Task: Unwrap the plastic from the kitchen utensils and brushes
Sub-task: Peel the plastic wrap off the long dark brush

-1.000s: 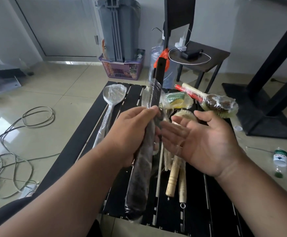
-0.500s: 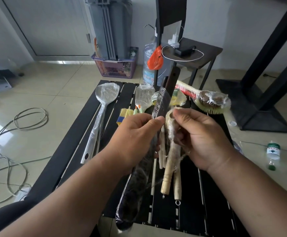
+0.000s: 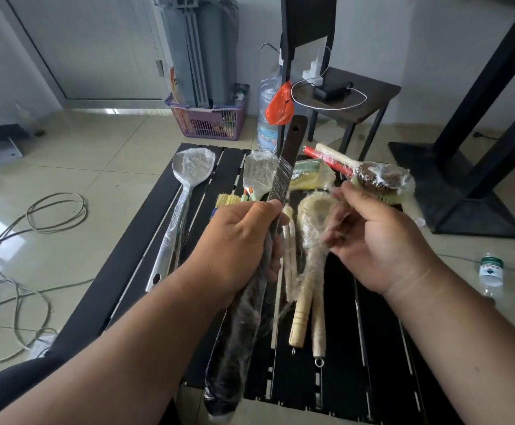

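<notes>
My left hand (image 3: 240,237) grips a long dark brush (image 3: 284,162) at mid-length and holds it tilted over the black slatted table (image 3: 121,271). Clear plastic film still covers its bristle end (image 3: 240,348). My right hand (image 3: 381,240) is just right of the brush with its fingers curled and blurred, pinching what looks like loose film. On the table lie a wrapped metal ladle (image 3: 188,173), a wrapped slotted turner (image 3: 257,173), wrapped wooden spoons (image 3: 308,256), a wrapped sponge (image 3: 308,176) and a wrapped round brush with a red handle (image 3: 378,179).
A small yellow-bristled brush (image 3: 227,200) lies behind my left hand. Cables (image 3: 35,216) sprawl on the floor at the left and a small bottle (image 3: 490,271) lies at the right. Behind the table are a purple basket (image 3: 210,121), a side table (image 3: 372,90) and a black stand base (image 3: 464,194).
My right hand went from open beside the brush to curled against it, then drew away to the right. My left hand lowered and tilted the brush slightly.
</notes>
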